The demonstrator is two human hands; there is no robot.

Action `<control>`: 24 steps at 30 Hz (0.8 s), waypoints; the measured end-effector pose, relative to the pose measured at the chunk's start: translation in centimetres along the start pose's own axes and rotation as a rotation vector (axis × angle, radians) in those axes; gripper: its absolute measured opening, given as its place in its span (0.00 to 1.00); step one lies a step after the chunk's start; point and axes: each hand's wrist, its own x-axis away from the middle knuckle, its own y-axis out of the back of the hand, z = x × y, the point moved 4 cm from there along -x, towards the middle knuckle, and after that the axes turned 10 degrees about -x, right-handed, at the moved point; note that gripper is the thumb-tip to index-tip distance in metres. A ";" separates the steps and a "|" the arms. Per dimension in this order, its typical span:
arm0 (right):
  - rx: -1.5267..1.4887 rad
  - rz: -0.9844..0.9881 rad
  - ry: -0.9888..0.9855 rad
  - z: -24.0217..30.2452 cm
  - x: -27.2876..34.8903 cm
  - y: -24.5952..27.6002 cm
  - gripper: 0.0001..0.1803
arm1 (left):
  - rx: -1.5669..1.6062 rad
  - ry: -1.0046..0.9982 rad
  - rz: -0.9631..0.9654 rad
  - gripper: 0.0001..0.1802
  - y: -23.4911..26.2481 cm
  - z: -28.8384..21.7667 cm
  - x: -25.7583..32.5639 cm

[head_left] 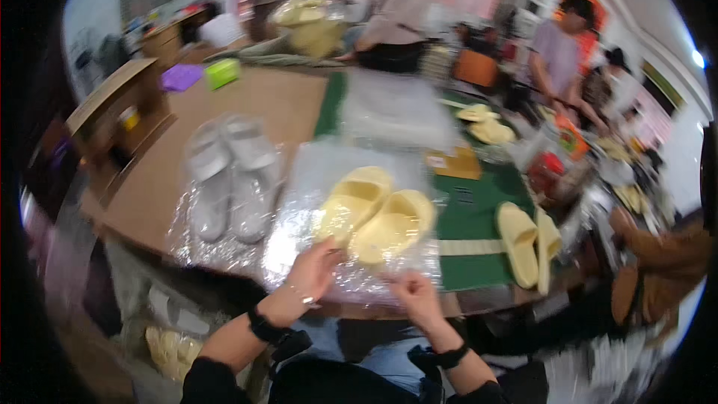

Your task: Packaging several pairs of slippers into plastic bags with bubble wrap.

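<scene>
A pair of pale yellow slippers (393, 228) lies on clear plastic bags (299, 179) at the table's near edge, toes pointing away from me. My left hand (310, 273) is by the left slipper's heel, its fingers pinched on the bag's plastic. To the right of the heels, my right hand (419, 299) is closed with its fingertips at the bag's near edge. Motion blur softens the fingertips and the film between them. A pair of grey slippers (233, 179) rests on plastic film to the left.
Behind the yellow slippers is a stack of clear bags (393, 108). On the right lie more yellow slippers (520, 243) on a green mat (471, 217). A cardboard box (120, 127) stands at the left edge. A person in brown sleeves (666, 262) sits close on the right; others work farther back.
</scene>
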 end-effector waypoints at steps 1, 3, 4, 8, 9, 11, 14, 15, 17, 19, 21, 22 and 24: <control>-0.037 0.014 -0.001 -0.5 -0.2 -0.4 0.11 | -0.027 0.041 -0.075 0.14 1.3 0.5 -0.5; 0.085 0.082 0.146 -0.1 -0.3 -1.2 0.12 | -0.058 0.117 -0.077 0.15 1.8 0.0 -0.6; 0.043 0.099 0.124 -0.6 -0.4 -1.8 0.12 | -0.055 0.129 -0.089 0.16 2.0 -0.7 0.1; -0.105 0.124 0.126 -2.4 0.1 -0.4 0.11 | -0.050 0.168 0.067 0.17 -2.1 -0.8 -0.2; -0.106 0.113 0.135 -2.7 0.5 -0.1 0.11 | -0.058 0.171 0.078 0.17 -1.7 -0.1 -0.8; 0.004 0.083 0.091 -3.0 0.8 -0.1 0.10 | -0.065 0.046 0.048 0.17 -0.5 0.7 -2.4; -0.084 0.041 0.183 -2.6 1.6 -0.5 0.12 | -0.270 0.024 -0.031 0.17 -1.0 -0.7 -3.5; -0.071 -0.043 0.234 -2.8 1.7 -0.4 0.18 | -0.222 0.000 -0.038 0.19 -1.6 -1.8 -3.3; -0.078 0.004 0.242 -2.9 1.6 -0.5 0.22 | -0.138 -0.191 0.139 0.20 -1.8 -3.9 -4.3; -0.080 0.031 0.247 -3.4 1.6 0.1 0.27 | -0.170 -0.213 0.108 0.21 -4.3 -6.7 -3.3; -0.031 0.062 0.210 -3.9 1.2 -0.5 0.24 | -0.161 -0.275 0.149 0.22 -3.2 -9.0 -4.1; -0.032 0.048 0.212 -4.2 1.3 -0.5 0.24 | -0.214 -0.355 0.057 0.22 -3.7 -10.6 -3.4; -0.002 0.034 0.229 -4.2 1.3 -0.7 0.21 | -0.271 -0.445 -0.036 0.22 -2.7 -12.9 -3.4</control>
